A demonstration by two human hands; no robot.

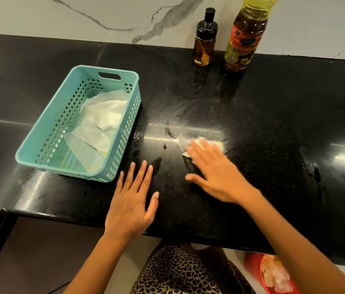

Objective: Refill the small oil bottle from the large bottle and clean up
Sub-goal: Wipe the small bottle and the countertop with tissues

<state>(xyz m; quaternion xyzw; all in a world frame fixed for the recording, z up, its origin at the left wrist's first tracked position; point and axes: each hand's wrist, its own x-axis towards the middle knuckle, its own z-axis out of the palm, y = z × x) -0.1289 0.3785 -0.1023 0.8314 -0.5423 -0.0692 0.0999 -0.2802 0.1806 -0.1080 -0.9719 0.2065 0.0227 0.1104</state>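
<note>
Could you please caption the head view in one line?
Right hand presses a tissue onto the smeared counter, left hand flat; small bottle and large bottle upright behind.

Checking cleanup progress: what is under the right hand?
A white tissue, yellow at its edge, lies under the right hand on the countertop. The hand covers most of it; any oil beneath cannot be seen.

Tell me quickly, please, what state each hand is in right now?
Left hand: open, flat on the black stone counter.
Right hand: open, pressing a crumpled white paper tissue.
</note>
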